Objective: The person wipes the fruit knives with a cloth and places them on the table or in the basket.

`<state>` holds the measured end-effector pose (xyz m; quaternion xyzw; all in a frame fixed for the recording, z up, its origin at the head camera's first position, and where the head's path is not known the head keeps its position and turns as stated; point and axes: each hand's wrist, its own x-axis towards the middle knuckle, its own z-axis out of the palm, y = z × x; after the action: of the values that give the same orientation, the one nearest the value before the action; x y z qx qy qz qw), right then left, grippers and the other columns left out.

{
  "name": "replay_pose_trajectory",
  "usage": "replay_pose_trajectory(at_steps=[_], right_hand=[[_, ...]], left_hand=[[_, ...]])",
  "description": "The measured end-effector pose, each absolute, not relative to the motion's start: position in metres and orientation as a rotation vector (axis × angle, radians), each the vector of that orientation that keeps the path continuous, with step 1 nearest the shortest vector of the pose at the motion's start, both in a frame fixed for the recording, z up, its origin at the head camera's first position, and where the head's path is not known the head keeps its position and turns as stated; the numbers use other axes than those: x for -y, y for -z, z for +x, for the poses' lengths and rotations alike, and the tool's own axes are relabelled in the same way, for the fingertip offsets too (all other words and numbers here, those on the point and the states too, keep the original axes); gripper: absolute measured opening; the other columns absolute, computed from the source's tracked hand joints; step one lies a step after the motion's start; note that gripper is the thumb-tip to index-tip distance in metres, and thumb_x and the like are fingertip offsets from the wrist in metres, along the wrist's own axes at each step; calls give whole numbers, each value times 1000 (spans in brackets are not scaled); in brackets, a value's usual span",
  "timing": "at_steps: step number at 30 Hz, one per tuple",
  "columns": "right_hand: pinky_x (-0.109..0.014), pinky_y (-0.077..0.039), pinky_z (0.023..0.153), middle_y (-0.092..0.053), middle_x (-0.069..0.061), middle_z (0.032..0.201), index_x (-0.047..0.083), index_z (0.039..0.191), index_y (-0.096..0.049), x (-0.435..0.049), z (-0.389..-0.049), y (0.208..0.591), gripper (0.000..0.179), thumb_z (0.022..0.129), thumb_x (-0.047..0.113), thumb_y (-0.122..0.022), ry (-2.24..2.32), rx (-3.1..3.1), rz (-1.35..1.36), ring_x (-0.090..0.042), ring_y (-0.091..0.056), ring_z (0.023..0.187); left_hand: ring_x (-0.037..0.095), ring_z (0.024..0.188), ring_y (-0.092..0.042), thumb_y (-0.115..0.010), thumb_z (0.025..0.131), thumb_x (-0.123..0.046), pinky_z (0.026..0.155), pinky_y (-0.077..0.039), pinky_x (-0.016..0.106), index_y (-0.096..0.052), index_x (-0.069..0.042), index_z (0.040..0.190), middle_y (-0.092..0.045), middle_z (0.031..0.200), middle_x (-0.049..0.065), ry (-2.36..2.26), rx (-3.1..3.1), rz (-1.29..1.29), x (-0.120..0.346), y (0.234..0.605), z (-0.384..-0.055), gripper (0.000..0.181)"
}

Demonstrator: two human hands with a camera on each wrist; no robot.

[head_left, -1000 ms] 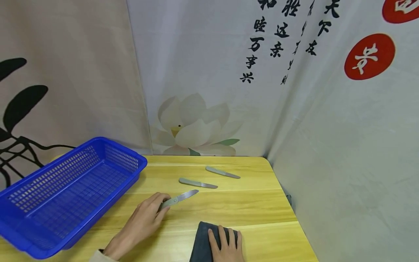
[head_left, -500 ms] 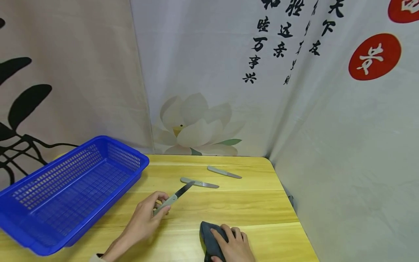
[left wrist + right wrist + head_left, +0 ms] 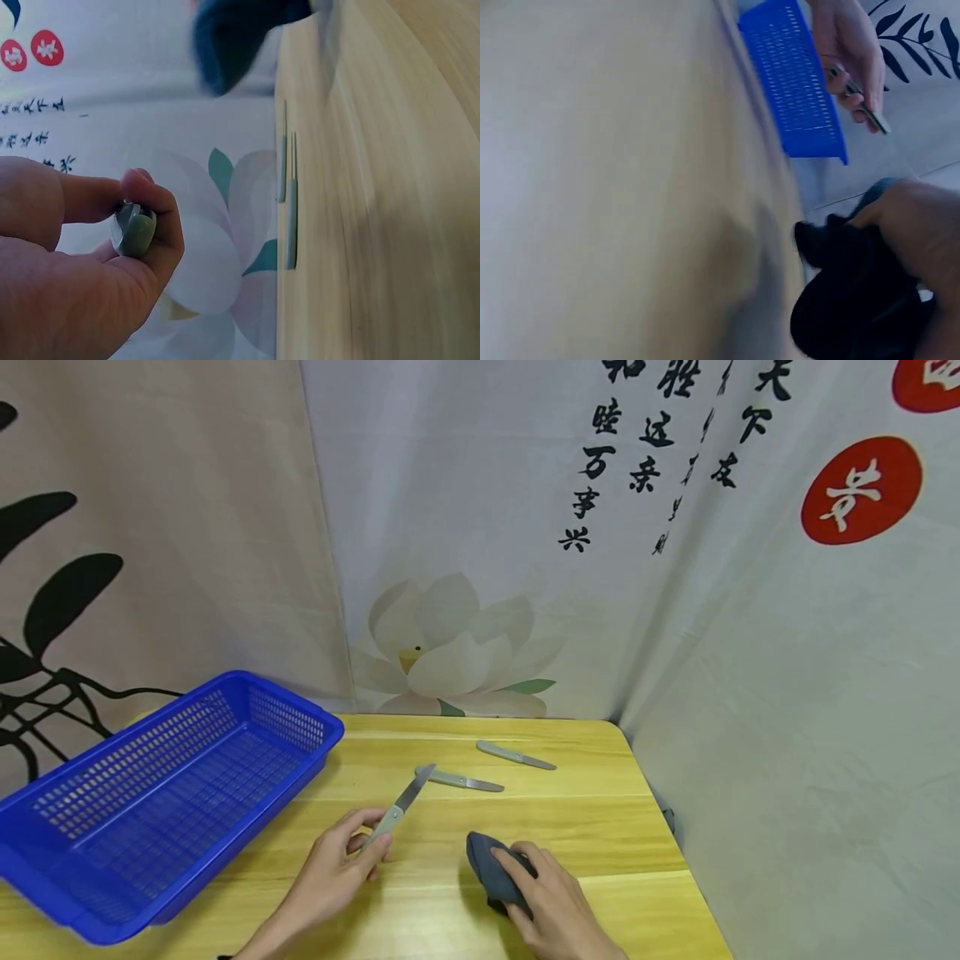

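Note:
A small knife with a pale grey-green handle is in my left hand. Thumb and fingers grip its handle, and the blade slants up and away to the right. From the left wrist, the butt of the handle shows between the fingers. My right hand grips a bunched dark blue-grey cloth, held above the table; the right wrist view shows its dark folds hanging. Two similar knives lie flat farther back, one nearer and one behind it.
A long blue plastic basket with mesh walls stands at the left of the wooden table. Fabric curtains with printed writing and a flower hang along the back and right edges.
My left hand has turned the knife so that its blade points more upward. My right hand, earlier flat on the cloth, has gathered it up and lifted it off the table.

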<state>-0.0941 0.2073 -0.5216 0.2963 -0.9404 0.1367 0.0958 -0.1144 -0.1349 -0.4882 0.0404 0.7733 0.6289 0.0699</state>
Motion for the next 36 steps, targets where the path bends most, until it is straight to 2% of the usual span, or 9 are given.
replay_pose_trajectory(at_steps=[5, 10, 14, 18, 25, 32, 36], right_hand=[[-43, -67, 92, -69, -9, 145, 29, 169, -52, -199, -109, 504, 89, 90, 16, -89, -452, 2505, 864, -22, -71, 121], [-47, -67, 92, -67, -15, 147, 25, 168, -54, -181, -122, 487, 85, 89, 14, -84, -464, 2349, 940, -28, -71, 121], [-44, -66, 92, -66, -17, 144, 25, 169, -54, -163, -126, 479, 83, 91, 16, -81, -415, 2290, 1003, -27, -70, 118], [-41, -65, 93, -66, -17, 139, 26, 168, -54, -146, -126, 476, 86, 88, 19, -83, -335, 2246, 1036, -25, -68, 114], [-34, -60, 85, -65, -15, 134, 28, 167, -56, -131, -127, 475, 92, 82, 23, -89, -161, 2209, 1017, -24, -64, 105], [-38, -61, 90, -66, -17, 136, 27, 163, -60, -131, -130, 471, 78, 88, 25, -81, -46, 2246, 927, -27, -66, 109], [-37, -59, 85, -66, -17, 135, 27, 164, -59, -135, -135, 471, 79, 88, 26, -83, -30, 2251, 890, -27, -64, 104]], left_hand=[[12, 72, -67, -65, 115, -10, 66, -61, 28, -65, 0, 147, -71, 103, 11, -1925, -2293, 143, 129, 485, -111, 34], [13, 70, -67, -65, 115, -11, 64, -59, 27, -65, 0, 147, -72, 95, 11, -1922, -2292, 171, 124, 481, -110, 34], [13, 70, -67, -65, 115, -13, 64, -59, 27, -66, -2, 145, -73, 95, 11, -1913, -2309, 202, 119, 477, -109, 32], [12, 71, -66, -65, 116, -15, 64, -59, 27, -66, -2, 144, -74, 99, 15, -1897, -2319, 233, 114, 473, -108, 31], [9, 69, -61, -59, 118, -15, 63, -53, 25, -65, -4, 142, -70, 94, 9, -1879, -2329, 306, 112, 470, -103, 27], [8, 72, -57, -55, 120, -16, 63, -50, 25, -60, -2, 147, -66, 96, 7, -1898, -2308, 371, 113, 471, -100, 31], [6, 73, -56, -55, 120, -16, 62, -49, 24, -62, -5, 144, -64, 96, 6, -1896, -2309, 383, 113, 471, -99, 28]])
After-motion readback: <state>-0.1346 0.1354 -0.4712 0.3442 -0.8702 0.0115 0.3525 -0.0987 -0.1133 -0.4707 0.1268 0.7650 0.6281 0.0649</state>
